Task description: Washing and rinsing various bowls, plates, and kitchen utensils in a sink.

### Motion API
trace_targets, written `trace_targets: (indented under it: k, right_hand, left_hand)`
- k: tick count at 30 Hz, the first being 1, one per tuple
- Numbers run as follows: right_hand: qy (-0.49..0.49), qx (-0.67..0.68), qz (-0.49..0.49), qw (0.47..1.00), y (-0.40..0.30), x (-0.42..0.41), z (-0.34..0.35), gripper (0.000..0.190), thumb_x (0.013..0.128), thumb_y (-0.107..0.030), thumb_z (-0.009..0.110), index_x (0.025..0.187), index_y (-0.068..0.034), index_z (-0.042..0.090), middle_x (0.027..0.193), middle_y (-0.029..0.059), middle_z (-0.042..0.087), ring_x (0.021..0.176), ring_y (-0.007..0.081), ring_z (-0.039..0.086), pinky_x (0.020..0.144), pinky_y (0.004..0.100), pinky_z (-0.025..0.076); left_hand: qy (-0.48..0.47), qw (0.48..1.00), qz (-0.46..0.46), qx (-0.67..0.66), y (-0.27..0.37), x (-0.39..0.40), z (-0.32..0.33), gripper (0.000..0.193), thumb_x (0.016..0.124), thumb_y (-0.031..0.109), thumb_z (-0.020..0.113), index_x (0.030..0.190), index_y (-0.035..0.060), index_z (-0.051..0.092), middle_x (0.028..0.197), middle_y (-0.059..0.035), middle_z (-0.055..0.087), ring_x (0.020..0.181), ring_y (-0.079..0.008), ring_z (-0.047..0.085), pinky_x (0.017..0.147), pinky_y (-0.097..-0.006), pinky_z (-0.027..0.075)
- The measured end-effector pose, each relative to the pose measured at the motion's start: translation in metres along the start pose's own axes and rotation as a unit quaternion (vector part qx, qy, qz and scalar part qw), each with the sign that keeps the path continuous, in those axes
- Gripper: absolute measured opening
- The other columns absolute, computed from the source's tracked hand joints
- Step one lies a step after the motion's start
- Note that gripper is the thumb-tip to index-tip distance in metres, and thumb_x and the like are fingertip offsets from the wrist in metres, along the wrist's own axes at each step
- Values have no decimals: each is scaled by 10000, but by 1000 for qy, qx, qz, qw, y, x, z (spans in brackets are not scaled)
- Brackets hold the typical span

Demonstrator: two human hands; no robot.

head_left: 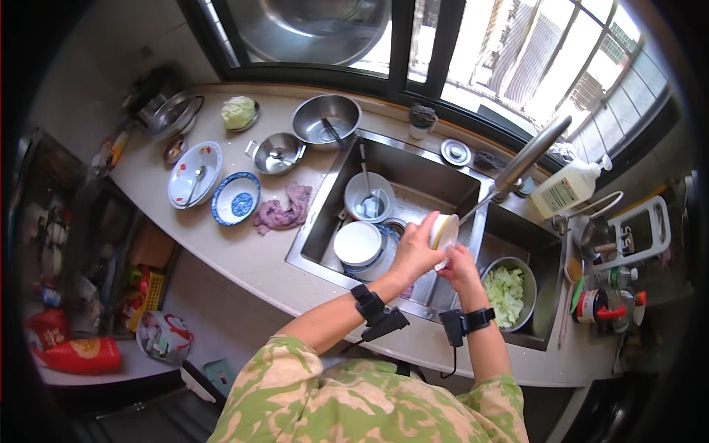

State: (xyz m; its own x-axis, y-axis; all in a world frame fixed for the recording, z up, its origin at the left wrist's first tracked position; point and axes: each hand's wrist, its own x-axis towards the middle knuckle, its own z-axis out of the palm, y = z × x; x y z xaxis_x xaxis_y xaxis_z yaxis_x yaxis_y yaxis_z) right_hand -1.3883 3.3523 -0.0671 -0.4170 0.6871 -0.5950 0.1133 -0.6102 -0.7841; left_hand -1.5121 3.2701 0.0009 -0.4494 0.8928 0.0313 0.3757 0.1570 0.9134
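Over the divider of the steel double sink [327,194], my left hand [416,246] holds a tilted white bowl [444,228] with a yellow band. My right hand [462,270] pinches at the bowl's lower edge; whether the white bit between its fingers is bowl or a separate piece, I cannot tell. The steel faucet [512,166] points down beside the bowl, a thin stream apparently running from it. Below left, in the large basin, a white bowl [357,242] rests on blue-patterned dishware [382,266]. Behind it stands a pale container [354,185] with a utensil and liquid inside.
A pot of torn lettuce [504,288] sits in the right basin. Left on the counter are a purple cloth [285,210], a blue-rimmed bowl [236,198], a floral basin [194,174], a steel pot [277,154] and a steel basin [327,119]. Bottles [590,304] stand at right.
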Motion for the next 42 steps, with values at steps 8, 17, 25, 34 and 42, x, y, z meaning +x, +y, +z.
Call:
trace_targets:
  k: [8,17,25,34,42]
  right_hand:
    - [-32,8,-24,999,-14,-14,7,383,836,-130,461,1188,-7,376,1017,123,529,833,206,566,659,326,508]
    - [-10,-71,-38,997,-7,-27,21,340,805,-136,513,1116,-6,467,1006,80,535,830,164,545,647,284,492]
    - [4,-83,-40,996,2,-22,50,381,812,-144,508,1151,11,427,1022,101,524,827,166,543,641,288,483]
    - [-142,-444,-114,877,-5,-13,122,260,793,-160,523,1006,-22,582,890,120,608,819,221,575,713,311,462]
    - [-219,-746,-222,588,36,19,159,177,712,-82,531,854,-50,632,801,141,625,753,287,611,661,358,483]
  left_hand:
    - [66,911,310,265,0,-7,-45,646,634,-3,588,1223,209,428,1046,-176,429,925,-326,491,735,-371,465]
    - [262,950,-36,-166,-66,18,-181,588,650,-1,534,1199,56,330,1046,-139,454,883,-252,540,652,-310,485]
    - [333,838,-122,-414,-144,65,-358,425,716,-7,509,1119,-10,373,984,-165,500,823,-312,556,582,-407,548]
    - [309,822,-169,-447,-177,134,-395,337,783,52,468,1083,-78,382,1024,-190,459,918,-308,499,745,-434,518]
    - [231,874,-181,-387,-207,143,-422,272,841,85,378,1049,-88,408,929,-180,492,796,-235,509,654,-267,497]
